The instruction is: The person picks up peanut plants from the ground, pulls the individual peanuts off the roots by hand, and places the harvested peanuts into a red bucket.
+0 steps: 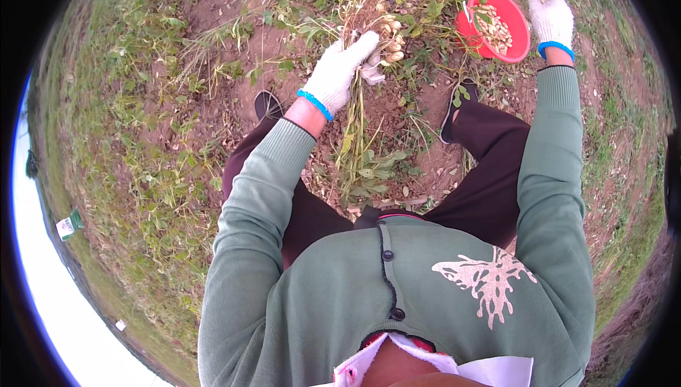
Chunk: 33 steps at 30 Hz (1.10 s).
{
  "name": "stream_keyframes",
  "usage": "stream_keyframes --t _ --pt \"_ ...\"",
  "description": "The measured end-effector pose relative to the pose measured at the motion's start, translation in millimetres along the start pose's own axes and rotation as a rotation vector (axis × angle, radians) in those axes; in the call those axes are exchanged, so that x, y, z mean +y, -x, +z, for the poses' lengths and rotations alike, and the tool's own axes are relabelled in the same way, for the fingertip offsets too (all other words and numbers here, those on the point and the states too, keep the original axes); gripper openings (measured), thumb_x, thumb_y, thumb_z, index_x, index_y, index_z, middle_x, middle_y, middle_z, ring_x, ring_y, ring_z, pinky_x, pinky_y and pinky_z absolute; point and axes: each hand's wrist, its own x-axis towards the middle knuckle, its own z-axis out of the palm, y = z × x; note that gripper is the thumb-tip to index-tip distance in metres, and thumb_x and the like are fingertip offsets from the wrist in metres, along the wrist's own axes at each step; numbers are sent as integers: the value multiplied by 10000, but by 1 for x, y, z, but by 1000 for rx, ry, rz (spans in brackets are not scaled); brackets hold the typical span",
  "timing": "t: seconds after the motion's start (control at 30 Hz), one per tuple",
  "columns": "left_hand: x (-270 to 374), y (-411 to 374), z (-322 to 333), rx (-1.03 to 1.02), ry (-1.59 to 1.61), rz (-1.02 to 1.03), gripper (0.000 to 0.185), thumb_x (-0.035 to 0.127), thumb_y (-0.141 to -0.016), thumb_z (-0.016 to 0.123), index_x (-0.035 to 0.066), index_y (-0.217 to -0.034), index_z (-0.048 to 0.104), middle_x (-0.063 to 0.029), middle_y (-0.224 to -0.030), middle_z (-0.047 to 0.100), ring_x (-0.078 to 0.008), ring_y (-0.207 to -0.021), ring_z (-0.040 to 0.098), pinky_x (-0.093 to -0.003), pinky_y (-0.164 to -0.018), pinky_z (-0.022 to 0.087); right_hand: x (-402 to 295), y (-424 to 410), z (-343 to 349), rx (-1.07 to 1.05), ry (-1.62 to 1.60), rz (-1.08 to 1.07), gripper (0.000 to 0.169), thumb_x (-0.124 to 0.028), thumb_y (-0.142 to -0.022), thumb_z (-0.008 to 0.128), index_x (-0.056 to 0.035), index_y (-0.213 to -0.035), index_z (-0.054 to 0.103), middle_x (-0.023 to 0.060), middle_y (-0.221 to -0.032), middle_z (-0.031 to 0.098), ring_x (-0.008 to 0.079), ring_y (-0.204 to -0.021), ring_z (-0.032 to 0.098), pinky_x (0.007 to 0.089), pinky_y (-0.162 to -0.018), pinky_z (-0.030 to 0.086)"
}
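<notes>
My left hand [346,68], in a white knit glove with a blue band at the wrist, grips the stems of an uprooted peanut plant [356,126]. The plant is upside down: its roots and a cluster of peanut pods [393,41] stick out above the fist, and its leaves hang toward the ground between the legs. My right hand [550,14], gloved the same way, is at the right edge of a red plastic basin [518,30]. Its fingers are bent, and nothing shows in them, though the palm side is hidden. Loose peanut pods [495,28] lie in the basin, which looks tilted.
Leafy plants [159,174] cover the ground on the left, and cut stems and leaves lie over brown soil [245,68] in front. My two shoes [268,105] stand apart on the soil. Green stems overhang the basin's left rim. A small white and green sign stands far left.
</notes>
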Motion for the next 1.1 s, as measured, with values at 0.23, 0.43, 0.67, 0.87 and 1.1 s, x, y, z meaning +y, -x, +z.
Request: stream_keyframes --t 0.23,0.43,0.67,0.87,1.1 --pt "9 3 -1 -307 33 -28 553 623 -967 394 110 -786 493 39 -589 387 -91 -515 316 -260 -554 294 16 8 18 -220 284 -53 730 -482 -835 655 -106 -1422 435 189 -1316 577 344 -1214 556 416 -1030 436" --pt "3 -1 -3 -339 65 -36 643 680 -960 275 91 -840 505 38 -560 363 -95 -500 325 -265 -523 291 -125 43 -23 -703 -794 -260 398 -256 -912 642 -1 -1217 611 76 -1104 671 148 -1035 617 296 -929 481" --pt "1 -6 8 -199 91 -88 700 730 -928 248 98 -942 551 36 -595 408 -78 -459 296 -250 -478 260 -180 90 14 -579 -531 -543 355 -347 -872 612 -42 -1051 634 169 -916 659 370 -852 627 439 -769 491" --pt "-2 -3 4 -284 76 -139 707 768 -904 212 131 -891 518 46 -552 360 -81 -435 255 -254 -452 213 -179 88 20 -184 -180 -668 191 -296 -860 601 -133 -951 638 95 -823 664 303 -806 662 445 -674 522" --pt "-5 5 4 -229 88 -188 757 816 -855 224 117 -901 511 46 -544 331 -79 -416 263 -248 -423 200 -154 63 26 -114 211 -489 250 -340 -865 618 -91 -892 610 135 -810 663 323 -743 659 455 -596 509"
